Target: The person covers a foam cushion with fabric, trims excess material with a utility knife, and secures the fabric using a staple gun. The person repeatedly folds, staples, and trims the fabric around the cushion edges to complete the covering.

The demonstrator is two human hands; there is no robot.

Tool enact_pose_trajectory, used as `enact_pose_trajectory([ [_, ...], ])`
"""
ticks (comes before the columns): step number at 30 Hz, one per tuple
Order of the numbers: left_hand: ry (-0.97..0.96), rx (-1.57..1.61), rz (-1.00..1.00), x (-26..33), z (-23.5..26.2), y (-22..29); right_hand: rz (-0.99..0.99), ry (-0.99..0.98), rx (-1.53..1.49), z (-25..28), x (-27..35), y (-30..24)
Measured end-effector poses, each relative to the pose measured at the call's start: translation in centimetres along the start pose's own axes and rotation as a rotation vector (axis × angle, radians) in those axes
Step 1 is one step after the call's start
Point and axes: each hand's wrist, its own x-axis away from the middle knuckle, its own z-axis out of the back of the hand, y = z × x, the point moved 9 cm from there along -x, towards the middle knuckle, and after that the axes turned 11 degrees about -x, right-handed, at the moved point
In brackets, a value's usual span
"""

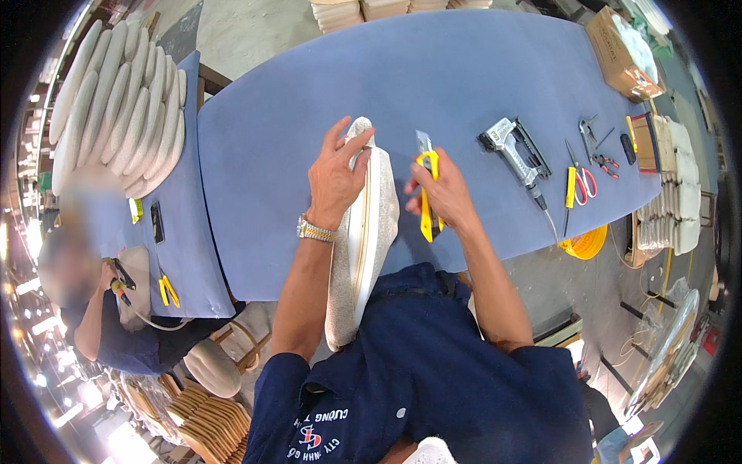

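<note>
My left hand [336, 174] grips the far end of a padded seat panel [369, 232] covered in light beige fabric. The panel stands on its edge, its near end against my body, on the blue-covered table [464, 69]. My right hand [439, 193] holds a yellow utility knife [426, 189] with its blade pointing away from me, just right of the panel's upper edge. A metal watch sits on my left wrist.
On the table to the right lie a pneumatic staple gun [516, 155], scissors [576, 182], pliers [599, 151] and a cardboard box [618, 54]. Upholstered panels [116, 100] are stacked at the left. Another person [100, 309] works at a second blue table there. A yellow hose coil [586, 243] hangs at right.
</note>
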Motion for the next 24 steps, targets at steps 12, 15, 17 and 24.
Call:
enact_pose_trajectory([
  [12, 0.075, 0.395, 0.158, 0.3, -1.9, -4.3, 0.014, -0.143, 0.417, -6.9, -1.1, -2.5],
  [15, 0.072, 0.426, 0.206, 0.6, -2.0, -4.8, -0.019, -0.143, 0.459, -7.5, -1.5, -2.4],
  [17, 0.072, 0.449, 0.213, 0.7, -2.1, -5.0, -0.015, -0.162, 0.531, -7.9, -1.4, -2.9],
  [24, 0.099, 0.444, 0.175, 0.9, -2.5, -4.7, -0.037, -0.154, 0.582, -7.9, -1.7, -2.8],
])
